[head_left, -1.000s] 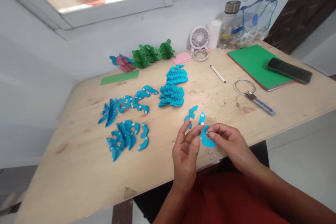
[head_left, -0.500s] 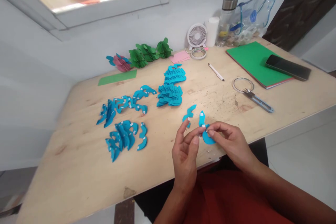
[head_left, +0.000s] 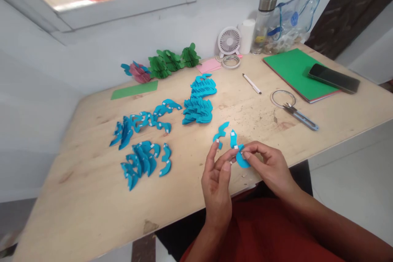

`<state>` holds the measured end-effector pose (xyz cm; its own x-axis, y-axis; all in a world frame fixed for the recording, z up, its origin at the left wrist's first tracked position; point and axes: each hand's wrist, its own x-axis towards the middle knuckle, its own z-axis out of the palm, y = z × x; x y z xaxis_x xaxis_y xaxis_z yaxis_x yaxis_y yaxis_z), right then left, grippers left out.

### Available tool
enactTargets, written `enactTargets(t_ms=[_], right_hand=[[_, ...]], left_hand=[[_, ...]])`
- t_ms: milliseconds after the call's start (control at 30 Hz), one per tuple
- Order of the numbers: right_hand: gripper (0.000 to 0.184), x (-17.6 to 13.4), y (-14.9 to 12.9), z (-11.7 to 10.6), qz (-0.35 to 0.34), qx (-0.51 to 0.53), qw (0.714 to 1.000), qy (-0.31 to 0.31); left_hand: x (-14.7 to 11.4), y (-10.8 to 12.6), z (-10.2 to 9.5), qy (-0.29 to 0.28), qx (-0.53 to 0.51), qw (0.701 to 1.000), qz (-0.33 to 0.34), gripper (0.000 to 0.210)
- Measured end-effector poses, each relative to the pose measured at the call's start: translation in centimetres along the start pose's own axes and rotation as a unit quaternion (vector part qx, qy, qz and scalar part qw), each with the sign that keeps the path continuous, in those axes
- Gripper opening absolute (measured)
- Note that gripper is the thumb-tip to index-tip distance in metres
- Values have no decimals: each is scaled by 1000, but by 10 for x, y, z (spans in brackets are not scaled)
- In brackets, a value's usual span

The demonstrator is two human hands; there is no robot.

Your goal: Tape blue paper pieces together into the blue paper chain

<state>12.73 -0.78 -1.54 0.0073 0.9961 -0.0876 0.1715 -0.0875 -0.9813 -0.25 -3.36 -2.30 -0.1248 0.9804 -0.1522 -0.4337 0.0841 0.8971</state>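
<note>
Pale wooden tabletop (head_left: 89, 213) against a white wall (head_left: 101, 45). Folded blue cutouts (head_left: 145, 157), left; stacked blue cutouts (head_left: 198, 112), centre. Left hand (head_left: 218, 184), fingers spread, with white squares (head_left: 217, 141) on fingertips. Curved blue cutout (head_left: 243, 161) in thumb-and-forefinger pinch of right hand (head_left: 272, 168), beside left fingertips. Snips (head_left: 302, 118), far right. Advisable: light pinch, steady paper edge, squares well aligned.

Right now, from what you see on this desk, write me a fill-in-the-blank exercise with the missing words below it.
1. The hand with a white bit on a raised finger is the person's ____ one.
2. The cutout pinched by the right hand is ____ in colour.
3. The paper beside the tape roll is ____.
4. The phone rests on a sheet coloured ____.

Missing words: left; blue; pink; green.
</note>
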Motion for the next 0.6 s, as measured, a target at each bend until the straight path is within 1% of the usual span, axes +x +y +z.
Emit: enactTargets(t_ms=[167, 400, 600], right_hand=[[12, 0, -1, -1, 8, -4, 1000, 13], [13, -2, -2, 2, 2, -3, 1000, 9], [13, -2, -1, 3, 11, -3, 1000, 7]], left_hand=[[0, 1, 1, 17, -2, 1000, -4, 51], [0, -2, -3, 5, 8, 1000, 4, 51], [-1, -3, -4, 0, 10, 1000, 1, 51]])
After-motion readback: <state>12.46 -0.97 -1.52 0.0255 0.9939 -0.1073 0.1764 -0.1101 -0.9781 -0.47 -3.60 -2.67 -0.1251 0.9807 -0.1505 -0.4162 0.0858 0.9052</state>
